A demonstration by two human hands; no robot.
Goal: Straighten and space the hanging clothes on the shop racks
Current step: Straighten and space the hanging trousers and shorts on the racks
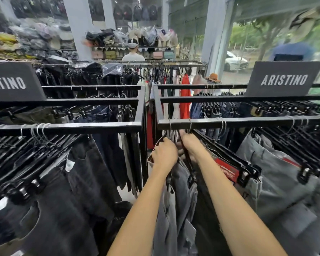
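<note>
Two black metal racks stand side by side: the left rack (67, 127) carries dark jeans on black clip hangers, the right rack (248, 121) carries grey trousers. Both my hands reach under the right rack's front rail at its left end. My left hand (164, 154) is closed on the waistband of grey trousers (181, 191) hanging there. My right hand (191, 145) grips the black clip hanger (189, 163) of the neighbouring pair, just to the right. More grey trousers (277, 174) with a red tag (227, 169) hang further right, packed close.
Black ARISTINO signs sit on both racks (283, 79). A narrow gap with white floor (126, 193) separates the racks. Behind are further rails of clothes (185, 95), a person in a white shirt (133, 56), shelves of bags, and a glass shopfront at right.
</note>
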